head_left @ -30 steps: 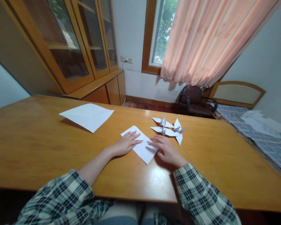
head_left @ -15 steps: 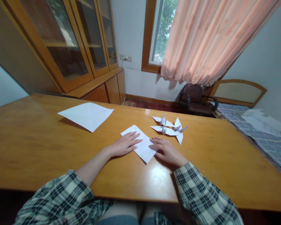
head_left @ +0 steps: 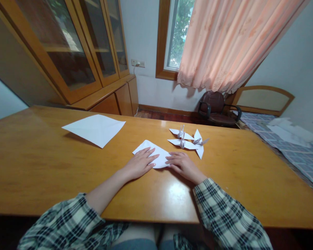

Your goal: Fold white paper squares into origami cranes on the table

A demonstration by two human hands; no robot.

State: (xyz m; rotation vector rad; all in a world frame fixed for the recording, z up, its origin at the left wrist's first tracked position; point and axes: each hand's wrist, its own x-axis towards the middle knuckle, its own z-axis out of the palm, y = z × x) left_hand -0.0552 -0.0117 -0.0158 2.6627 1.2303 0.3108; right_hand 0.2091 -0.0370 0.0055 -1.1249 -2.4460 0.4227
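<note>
A white sheet of paper (head_left: 156, 155), partly folded, lies on the wooden table (head_left: 41, 166) in front of me. My left hand (head_left: 139, 163) rests flat on its left part with fingers stretched out. My right hand (head_left: 181, 164) presses its right edge, fingers extended and pointing left. Just beyond my right hand stand two folded paper cranes (head_left: 184, 139), with a third folded piece (head_left: 199, 146) beside them.
A larger creased white sheet (head_left: 95, 129) lies on the table to the far left. Behind the table are a wooden glass-door cabinet (head_left: 75, 52), a window with a peach curtain (head_left: 224, 41), a dark chair (head_left: 216, 109) and a bed (head_left: 297, 146) with papers.
The near corner of the paper that pointed toward me is gone from view; the sheet now looks shorter, and both hands have drawn closer together over it.
</note>
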